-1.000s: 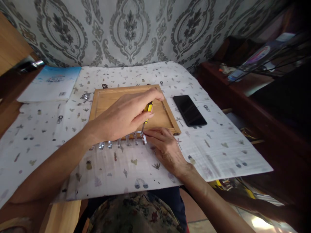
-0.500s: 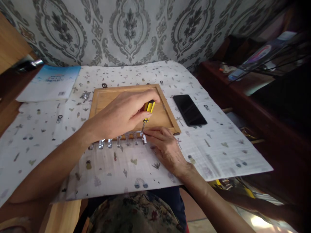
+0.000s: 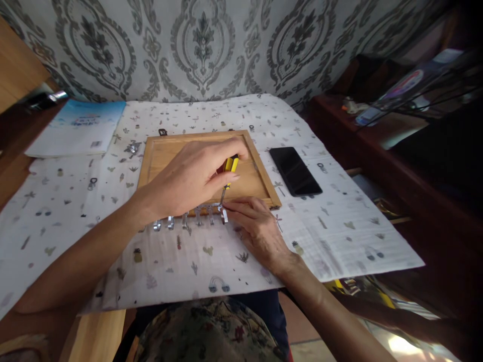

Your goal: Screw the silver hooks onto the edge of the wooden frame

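Note:
My left hand [image 3: 192,173] is closed round the yellow and black handle of a screwdriver [image 3: 231,166]. The screwdriver stands nearly upright, its shaft running down to the right end of a silver hook rail [image 3: 210,213]. That rail, with several curved hooks, lies along the near edge of a shallow wooden frame [image 3: 260,173]. My right hand [image 3: 256,226] has its fingers together, pinching the rail's right end beside the screwdriver tip. The tip's exact contact is too small to make out. My left hand and forearm cover part of the frame and the rail's left end.
A black phone [image 3: 295,171] lies right of the frame on a patterned white cloth [image 3: 339,236]. Small metal pieces [image 3: 133,147] lie to the frame's left, near a blue and white book [image 3: 81,128]. A plastic bottle [image 3: 407,85] leans at the far right.
My left hand has shifted very slightly on the screwdriver handle, so a little less of the yellow grip shows. My right hand, the frame and the rail stay in place.

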The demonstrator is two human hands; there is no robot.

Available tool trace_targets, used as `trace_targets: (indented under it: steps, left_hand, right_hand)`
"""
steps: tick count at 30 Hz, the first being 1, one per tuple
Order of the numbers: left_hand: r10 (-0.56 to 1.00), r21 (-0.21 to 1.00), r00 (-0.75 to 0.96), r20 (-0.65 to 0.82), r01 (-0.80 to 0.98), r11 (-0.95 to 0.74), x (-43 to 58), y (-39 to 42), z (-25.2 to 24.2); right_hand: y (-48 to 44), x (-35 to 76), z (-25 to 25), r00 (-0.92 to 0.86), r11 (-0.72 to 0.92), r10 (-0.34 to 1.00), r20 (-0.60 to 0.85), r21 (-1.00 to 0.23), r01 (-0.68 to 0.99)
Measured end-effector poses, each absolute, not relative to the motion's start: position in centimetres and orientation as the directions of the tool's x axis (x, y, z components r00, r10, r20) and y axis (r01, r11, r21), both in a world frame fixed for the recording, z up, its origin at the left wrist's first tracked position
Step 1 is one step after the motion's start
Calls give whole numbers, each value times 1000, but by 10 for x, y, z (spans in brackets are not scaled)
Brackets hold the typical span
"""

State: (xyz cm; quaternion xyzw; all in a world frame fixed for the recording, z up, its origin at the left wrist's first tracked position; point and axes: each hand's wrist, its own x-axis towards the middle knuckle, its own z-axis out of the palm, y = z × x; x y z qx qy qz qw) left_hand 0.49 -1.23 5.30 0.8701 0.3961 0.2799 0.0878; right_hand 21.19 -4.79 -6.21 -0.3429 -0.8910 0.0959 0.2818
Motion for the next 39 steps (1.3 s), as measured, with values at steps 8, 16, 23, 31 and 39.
trace_targets:
  steps: [8, 16, 23, 31, 39]
  left_hand:
    - [739, 359, 547, 394, 649, -671, 5, -15, 54]
    - [733, 363, 567, 375, 638, -679, 7, -18, 56]
    - [733, 396, 567, 376, 617, -681, 7, -18, 57]
    - [751, 434, 528, 397, 613, -660, 10, -18, 56]
    - [744, 436, 536, 400, 602, -668, 7, -17, 58]
  right_hand:
    - [-48, 211, -62, -602, 759, 650, 464, -357, 545]
    - [-48, 211, -64, -595, 752, 658, 462, -350, 559]
    - [-48, 211, -63, -596, 752, 658, 460, -354, 556]
    - [-48, 210, -61, -600, 742, 669, 439, -358, 566]
    - [-48, 210, -63, -597, 752, 657, 460, -342, 564]
